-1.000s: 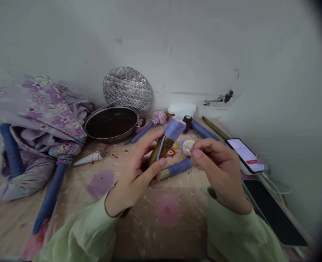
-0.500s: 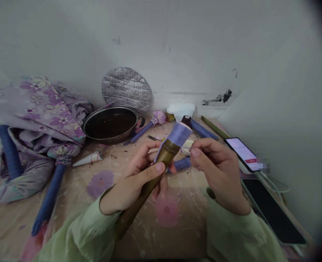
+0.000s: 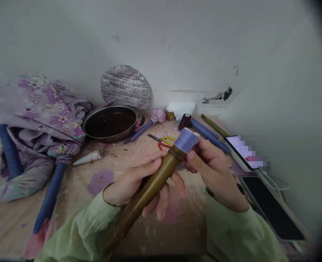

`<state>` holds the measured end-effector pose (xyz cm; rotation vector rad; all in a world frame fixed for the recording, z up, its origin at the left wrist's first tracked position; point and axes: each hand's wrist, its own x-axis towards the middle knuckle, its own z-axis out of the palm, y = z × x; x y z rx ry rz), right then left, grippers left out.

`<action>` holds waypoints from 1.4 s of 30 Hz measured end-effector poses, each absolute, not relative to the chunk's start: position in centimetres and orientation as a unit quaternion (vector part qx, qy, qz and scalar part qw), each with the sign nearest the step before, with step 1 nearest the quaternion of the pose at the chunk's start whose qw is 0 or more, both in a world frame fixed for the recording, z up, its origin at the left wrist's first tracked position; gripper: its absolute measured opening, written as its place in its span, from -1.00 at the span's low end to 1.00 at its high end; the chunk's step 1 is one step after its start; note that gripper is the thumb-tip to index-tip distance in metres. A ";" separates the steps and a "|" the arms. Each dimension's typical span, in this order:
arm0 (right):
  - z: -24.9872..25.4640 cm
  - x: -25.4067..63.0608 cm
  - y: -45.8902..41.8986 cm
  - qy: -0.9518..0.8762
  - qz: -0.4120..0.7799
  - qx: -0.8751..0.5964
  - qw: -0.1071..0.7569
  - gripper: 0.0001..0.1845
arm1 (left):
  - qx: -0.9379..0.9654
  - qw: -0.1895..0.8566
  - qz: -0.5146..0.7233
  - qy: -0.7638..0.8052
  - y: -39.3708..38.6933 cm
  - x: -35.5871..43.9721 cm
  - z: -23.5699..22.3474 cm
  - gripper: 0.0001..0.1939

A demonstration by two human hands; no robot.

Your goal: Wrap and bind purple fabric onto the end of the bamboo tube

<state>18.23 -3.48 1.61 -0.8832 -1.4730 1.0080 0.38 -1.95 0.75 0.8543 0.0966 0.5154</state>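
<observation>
Right hand (image 3: 215, 173) moved to bamboo stick (image 3: 147, 196), grip unclear; left fingers (image 3: 149, 168) curled round it. Floral tablecloth (image 3: 79, 189); grey wall (image 3: 177, 51).

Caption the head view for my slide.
Left fingers hold a bamboo stick, right fingers at its purple thread wrapping.

A glossy, jointed brown bamboo stick (image 3: 147, 194) is held aslant over the worktop (image 3: 79, 207), running from near left to far right; purple thread (image 3: 186, 141) wraps its far end beyond a raised ring (image 3: 177, 153).
</observation>
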 end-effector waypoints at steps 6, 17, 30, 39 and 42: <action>1.6 18.6 -3.6 -0.628 0.457 -0.364 0.514 -0.83 | 0.467 0.850 0.206 0.129 -1.3 -0.2 0.8 -0.59; 1.0 18.1 -2.8 -0.653 0.348 -0.445 0.504 -0.82 | 0.818 0.224 0.452 0.276 -0.7 0.6 -0.4 -0.47; 1.2 18.4 -2.3 -0.628 0.363 -0.429 0.538 -0.94 | 0.767 0.302 0.468 0.317 -0.6 0.0 -0.1 -0.50; 2.1 18.2 -3.2 -0.619 0.333 -0.459 0.543 -0.94 | 0.707 0.400 0.490 0.317 -1.0 0.4 0.0 -0.52; 2.3 18.2 -3.5 -0.619 0.326 -0.464 0.544 -0.95 | 0.691 0.448 0.475 0.310 -1.3 0.2 0.0 -0.52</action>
